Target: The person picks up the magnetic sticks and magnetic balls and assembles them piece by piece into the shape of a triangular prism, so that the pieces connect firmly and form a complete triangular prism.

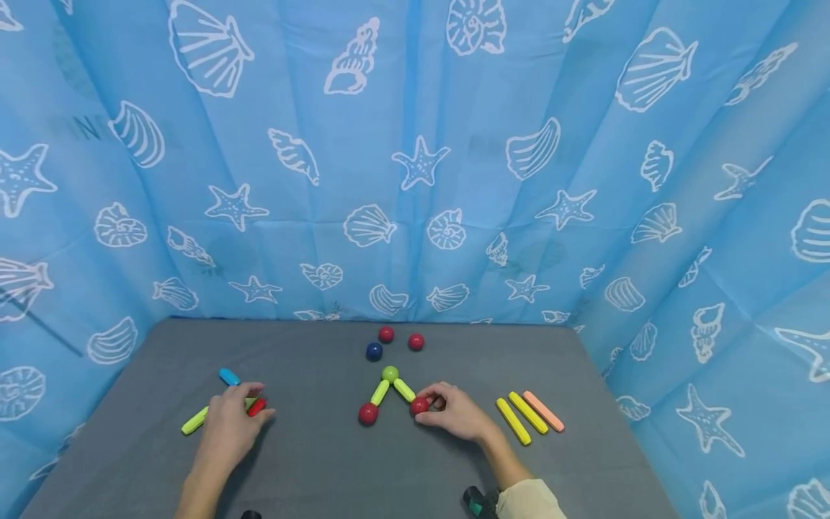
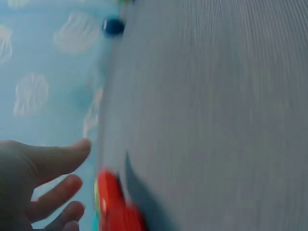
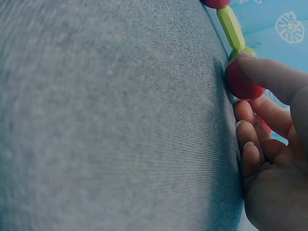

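Note:
A V of two light-green rods joins a green ball [image 1: 390, 374] at its top to a red ball at each lower end. My right hand [image 1: 457, 414] pinches the right red ball [image 1: 419, 406] between thumb and fingers; the left red ball [image 1: 368, 414] lies on the table. At the left, my left hand [image 1: 228, 427] hovers beside several rods, its fingers spread apart in the left wrist view. Around it lie a blue rod [image 1: 228, 376], a yellow-green rod [image 1: 194, 421] and a red rod [image 1: 257, 407], partly hidden by the hand.
Behind the V sit a dark-blue ball [image 1: 374, 351] and two loose red balls [image 1: 386, 334]. Two yellow rods [image 1: 514, 421] and an orange rod [image 1: 543, 411] lie right of my right hand. A blue shell-print curtain [image 1: 421, 238] borders the grey table [image 1: 311, 461].

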`<state>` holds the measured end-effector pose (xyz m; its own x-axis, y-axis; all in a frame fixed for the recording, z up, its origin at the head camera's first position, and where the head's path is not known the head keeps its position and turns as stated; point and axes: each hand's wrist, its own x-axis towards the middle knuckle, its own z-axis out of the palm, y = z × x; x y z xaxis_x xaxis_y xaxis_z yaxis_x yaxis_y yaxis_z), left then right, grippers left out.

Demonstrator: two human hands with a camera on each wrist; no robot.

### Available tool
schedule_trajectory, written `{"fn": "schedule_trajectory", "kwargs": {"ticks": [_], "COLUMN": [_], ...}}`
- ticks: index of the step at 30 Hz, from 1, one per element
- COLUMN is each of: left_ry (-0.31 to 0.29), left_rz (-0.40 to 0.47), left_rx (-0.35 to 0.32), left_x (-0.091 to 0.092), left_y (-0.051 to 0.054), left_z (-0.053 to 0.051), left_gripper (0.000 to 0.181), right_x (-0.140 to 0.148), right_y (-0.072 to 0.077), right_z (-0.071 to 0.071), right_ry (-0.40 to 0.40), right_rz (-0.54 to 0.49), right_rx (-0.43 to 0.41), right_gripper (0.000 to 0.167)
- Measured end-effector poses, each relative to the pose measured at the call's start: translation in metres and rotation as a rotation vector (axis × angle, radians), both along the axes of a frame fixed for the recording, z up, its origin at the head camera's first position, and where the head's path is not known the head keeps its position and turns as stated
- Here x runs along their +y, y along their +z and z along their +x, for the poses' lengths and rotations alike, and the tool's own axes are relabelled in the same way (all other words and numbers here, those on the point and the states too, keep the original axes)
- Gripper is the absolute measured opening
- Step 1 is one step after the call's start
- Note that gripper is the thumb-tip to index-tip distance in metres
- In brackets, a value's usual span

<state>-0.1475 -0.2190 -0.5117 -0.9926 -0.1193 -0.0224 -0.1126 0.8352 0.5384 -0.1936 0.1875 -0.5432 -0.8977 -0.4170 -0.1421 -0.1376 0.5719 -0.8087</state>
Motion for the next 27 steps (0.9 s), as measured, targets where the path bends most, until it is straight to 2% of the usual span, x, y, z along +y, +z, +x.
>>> {"fn": "schedule_trajectory", "kwargs": {"ticks": [3, 5, 8, 11, 16, 20, 23, 27], "left_ry": [0.016, 0.017, 0.022, 0.022, 0.013, -0.04, -0.109, -0.202], "left_rz": [-0.007, -0.003, -0.029, -0.051, -0.042, 0.036, 0.12, 0.172], "left_rx": [-0.055, -0.08, -0.097, -0.083, -0.07, -0.005, 0.042, 0.04], "left_x": [-0.015, -0.016, -0.01, -0.002, 0.015, 0.044, 0.08, 0.129], "left_y": [-0.001, -0.003, -0.005, -0.005, 0.006, 0.014, 0.015, 0.012], "left_z": [0.0, -0.001, -0.004, -0.006, -0.008, -0.01, -0.011, -0.013], "left_gripper": [0.055, 0.051, 0.042, 0.035, 0.032, 0.033, 0.033, 0.03], "right_x": [0.003, 0.005, 0.006, 0.005, 0.001, -0.001, -0.001, -0.002], "right_y": [0.001, 0.001, 0.002, 0.002, 0.002, 0.001, 0.001, -0.001], "right_z": [0.0, 0.0, 0.0, 0.001, 0.003, 0.004, 0.004, 0.003], "right_ry": [-0.009, -0.012, -0.015, -0.015, -0.007, -0.008, -0.013, -0.01], "right_rz": [0.002, 0.007, 0.012, 0.01, 0.005, 0.0, -0.001, 0.001], "right_rx": [0.019, 0.024, 0.016, 0.012, 0.017, 0.015, 0.015, 0.025], "right_gripper": [0.036, 0.036, 0.036, 0.036, 0.037, 0.036, 0.036, 0.037]}}
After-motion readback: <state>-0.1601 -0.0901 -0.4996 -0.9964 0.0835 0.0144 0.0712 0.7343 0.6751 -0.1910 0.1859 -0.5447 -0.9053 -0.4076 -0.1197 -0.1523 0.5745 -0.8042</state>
